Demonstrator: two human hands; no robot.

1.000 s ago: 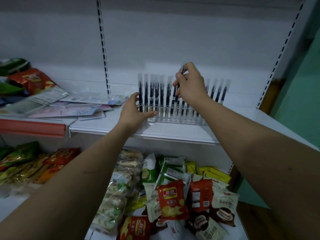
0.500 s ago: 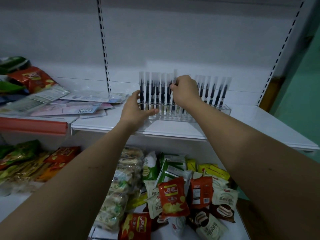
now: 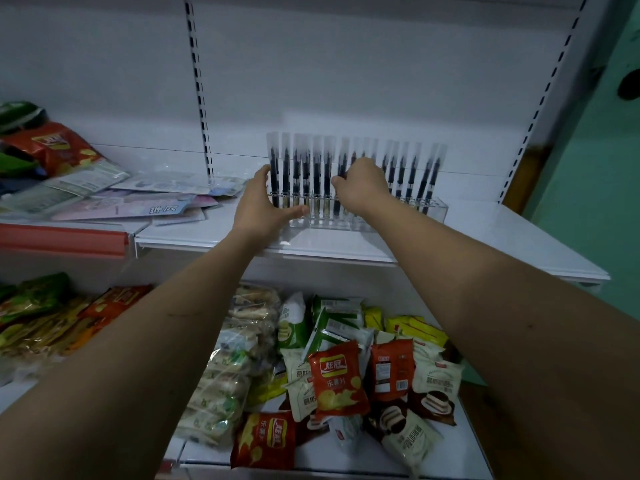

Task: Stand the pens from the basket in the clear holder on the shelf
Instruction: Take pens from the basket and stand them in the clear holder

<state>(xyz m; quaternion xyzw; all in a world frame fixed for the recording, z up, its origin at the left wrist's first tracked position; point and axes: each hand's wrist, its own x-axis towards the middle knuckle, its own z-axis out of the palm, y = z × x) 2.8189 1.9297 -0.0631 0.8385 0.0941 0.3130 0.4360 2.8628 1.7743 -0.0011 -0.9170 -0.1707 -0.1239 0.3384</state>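
Observation:
A clear holder [image 3: 434, 211] stands on the white shelf [image 3: 512, 237], filled with several upright dark pens [image 3: 317, 168] with frosted caps. My left hand [image 3: 261, 206] cups the holder's left end, thumb along its front and fingers behind the first pen. My right hand [image 3: 362, 185] is at the middle of the row, fingers pinched on one pen [image 3: 342, 166] that stands in the holder. The pens behind my right hand are partly hidden. No basket is in view.
Flat packets [image 3: 138, 199] and snack bags [image 3: 52, 147] lie on the shelf to the left, above a red price rail [image 3: 62, 239]. On the lower shelf there is a heap of snack packets [image 3: 336, 372]. A slotted upright [image 3: 199, 81] runs up the back wall.
My right hand has come down from above the row with the pen, which now stands in the holder. My left hand stays at the holder's left end.

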